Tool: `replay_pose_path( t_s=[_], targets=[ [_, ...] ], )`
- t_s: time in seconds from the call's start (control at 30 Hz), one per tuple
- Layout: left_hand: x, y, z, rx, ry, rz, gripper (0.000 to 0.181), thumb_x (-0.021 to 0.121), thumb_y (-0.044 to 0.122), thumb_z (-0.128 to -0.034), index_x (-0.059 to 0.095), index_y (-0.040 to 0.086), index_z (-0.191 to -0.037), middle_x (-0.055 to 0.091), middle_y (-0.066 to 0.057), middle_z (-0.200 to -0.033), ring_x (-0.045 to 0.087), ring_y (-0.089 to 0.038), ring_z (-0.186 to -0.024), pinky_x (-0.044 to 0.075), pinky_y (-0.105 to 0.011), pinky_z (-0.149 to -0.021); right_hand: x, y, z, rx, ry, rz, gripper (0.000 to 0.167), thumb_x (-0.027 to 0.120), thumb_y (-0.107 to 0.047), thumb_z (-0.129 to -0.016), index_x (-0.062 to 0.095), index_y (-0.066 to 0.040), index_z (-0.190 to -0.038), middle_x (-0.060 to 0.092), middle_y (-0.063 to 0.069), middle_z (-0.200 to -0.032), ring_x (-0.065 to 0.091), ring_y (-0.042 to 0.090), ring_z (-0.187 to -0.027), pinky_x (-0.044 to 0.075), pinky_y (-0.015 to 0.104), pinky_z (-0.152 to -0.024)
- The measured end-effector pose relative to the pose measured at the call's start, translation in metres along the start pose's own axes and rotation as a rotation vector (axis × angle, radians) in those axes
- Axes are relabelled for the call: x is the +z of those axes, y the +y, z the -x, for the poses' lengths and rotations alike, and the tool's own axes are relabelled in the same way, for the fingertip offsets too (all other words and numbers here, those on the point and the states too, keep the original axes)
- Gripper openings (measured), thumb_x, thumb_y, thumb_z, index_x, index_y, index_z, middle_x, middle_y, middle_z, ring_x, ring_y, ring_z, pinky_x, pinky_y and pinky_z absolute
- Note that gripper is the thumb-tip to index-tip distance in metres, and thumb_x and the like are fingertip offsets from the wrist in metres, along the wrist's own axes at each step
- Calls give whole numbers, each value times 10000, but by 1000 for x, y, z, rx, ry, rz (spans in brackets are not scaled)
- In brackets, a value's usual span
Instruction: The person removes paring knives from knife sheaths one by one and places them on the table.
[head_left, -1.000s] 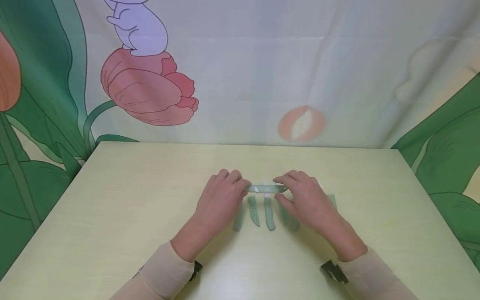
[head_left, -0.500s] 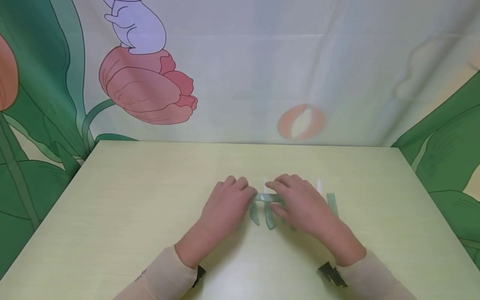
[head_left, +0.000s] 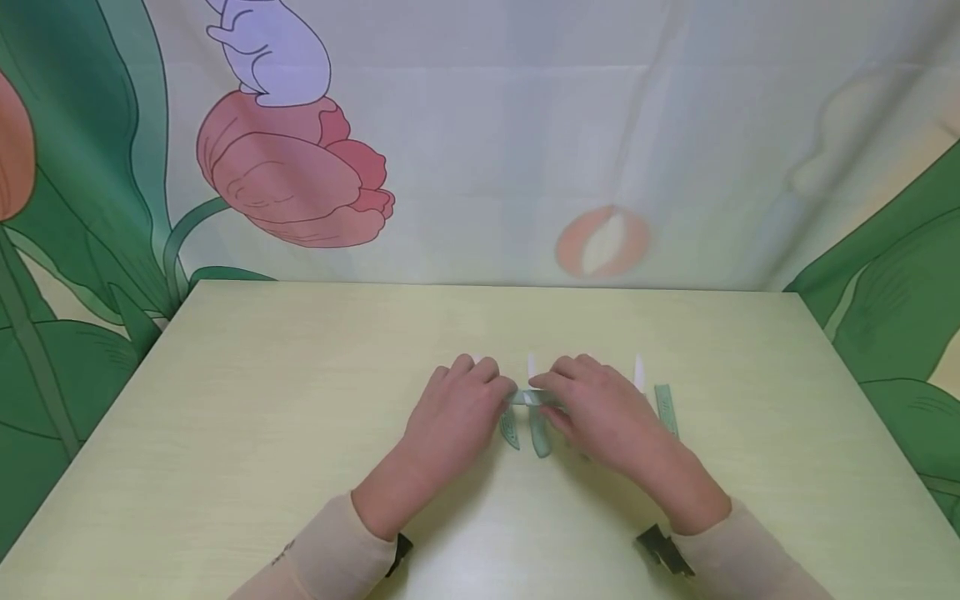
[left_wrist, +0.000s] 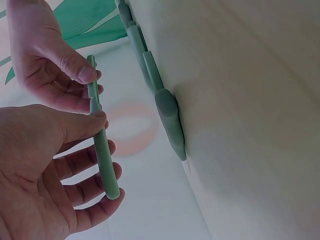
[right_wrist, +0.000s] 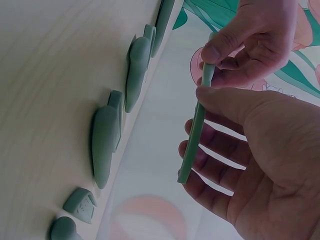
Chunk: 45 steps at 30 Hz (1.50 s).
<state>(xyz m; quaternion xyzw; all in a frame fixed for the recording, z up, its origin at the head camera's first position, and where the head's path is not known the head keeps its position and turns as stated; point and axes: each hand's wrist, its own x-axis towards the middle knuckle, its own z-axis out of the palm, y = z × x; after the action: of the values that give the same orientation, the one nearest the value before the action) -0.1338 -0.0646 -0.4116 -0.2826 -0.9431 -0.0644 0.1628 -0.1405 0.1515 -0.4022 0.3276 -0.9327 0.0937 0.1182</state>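
Note:
Both hands hold a small sheathed knife point(head_left: 517, 398) level above the table. My left hand point(head_left: 453, 417) pinches its light green handle point(left_wrist: 104, 162) between thumb and fingers. With thumb and fingertips, my right hand point(head_left: 611, 412) grips the green blade sheath point(right_wrist: 194, 140) close to the joint with the handle. In the head view, the hands hide both ends of the knife. Below it lie a knife with a green handle point(head_left: 539, 433) and white blade, and a perforated green sheath point(head_left: 509, 429).
Another green sheath point(head_left: 666, 408) and a white blade point(head_left: 639, 372) lie right of the right hand. Several green handles and sheaths form a row in the right wrist view, including a handle point(right_wrist: 103, 145). A printed curtain point(head_left: 480, 150) hangs behind the table point(head_left: 300, 375).
Both hands have brought the sheathed knife nearer the body. The left hand has shifted right and the right hand left, its fingers now closer to the joint between handle and sheath.

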Motion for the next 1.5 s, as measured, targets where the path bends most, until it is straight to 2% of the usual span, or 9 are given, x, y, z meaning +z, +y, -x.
replay_pose_path(
  t_s=[0.23,0.4,1.5],
  targets=[
    [-2,1,0,5,5,0,122,829,160,-937,783,189,-1046,559,29,-855,458,-197,-744,412,-302,-629,0,0,0,-10,8,-5,236,864,-170,-914,790,-127,-1134,691,-5,-1004,569,196,-836,466,283,-667],
    [-3,1,0,2,5,2,117,824,167,-942,785,188,-1051,561,26,-855,460,-199,-743,410,-302,-621,1,1,-1,-15,17,-6,212,855,-171,-922,792,-127,-1120,694,-5,-1003,572,197,-837,467,288,-668],
    [-5,2,0,-12,12,6,104,832,149,-934,793,190,-1022,548,35,-822,426,-181,-723,395,-286,-620,-2,2,1,-13,30,-41,219,849,-147,-925,793,-128,-1136,704,-5,-1018,585,199,-868,492,304,-714]
  ],
)
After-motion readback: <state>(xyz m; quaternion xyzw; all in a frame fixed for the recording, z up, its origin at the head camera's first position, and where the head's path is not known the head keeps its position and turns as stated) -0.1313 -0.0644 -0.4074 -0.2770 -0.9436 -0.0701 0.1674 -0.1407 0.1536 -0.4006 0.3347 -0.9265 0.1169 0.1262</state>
